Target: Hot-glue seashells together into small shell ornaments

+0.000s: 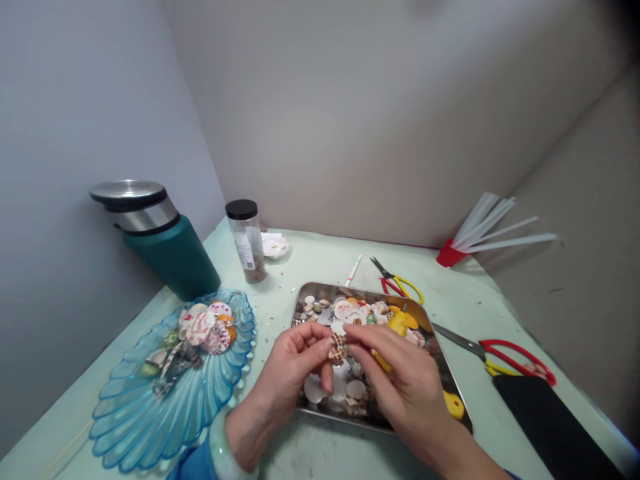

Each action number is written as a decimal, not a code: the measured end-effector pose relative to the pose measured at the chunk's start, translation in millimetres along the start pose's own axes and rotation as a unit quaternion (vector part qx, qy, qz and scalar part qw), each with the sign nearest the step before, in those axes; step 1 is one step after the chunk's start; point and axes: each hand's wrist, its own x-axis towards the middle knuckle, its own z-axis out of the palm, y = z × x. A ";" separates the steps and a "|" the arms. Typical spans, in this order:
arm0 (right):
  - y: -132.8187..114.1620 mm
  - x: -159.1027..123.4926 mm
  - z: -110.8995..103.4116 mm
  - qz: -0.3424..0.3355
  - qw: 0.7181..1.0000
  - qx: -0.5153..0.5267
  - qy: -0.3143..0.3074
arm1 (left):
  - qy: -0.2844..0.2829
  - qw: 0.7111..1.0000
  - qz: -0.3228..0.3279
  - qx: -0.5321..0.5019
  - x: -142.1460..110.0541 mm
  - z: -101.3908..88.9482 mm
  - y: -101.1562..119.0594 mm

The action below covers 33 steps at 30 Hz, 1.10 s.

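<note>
My left hand (287, 380) and my right hand (400, 383) meet over a metal tray (453, 380) full of several mixed seashells. Both pinch one small brown-and-white patterned shell (338, 350) between their fingertips, just above the tray's middle. A yellow object (399, 323) lies in the tray behind my right hand. To the left, a blue shell-shaped glass dish (150, 413) holds several larger pink-patterned and dark shells (200, 328).
A teal flask (165, 247) with a steel lid stands at the back left beside a black-capped jar (247, 243). Two red-and-yellow scissors (400, 285) (505, 357) lie right of the tray, near a black pad (550, 427), a pen (353, 270) and a red holder of white sticks (450, 255).
</note>
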 end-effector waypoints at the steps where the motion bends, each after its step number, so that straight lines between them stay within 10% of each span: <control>1: -0.3 0.3 -0.8 0.001 1.000 0.000 0.003 | 0.000 1.000 0.001 -0.001 0.0 0.0 0.4; 33: 0.9 -3.4 3.2 -0.044 0.997 -0.055 -0.012 | 0.033 0.999 0.000 -0.010 -0.6 3.6 3.3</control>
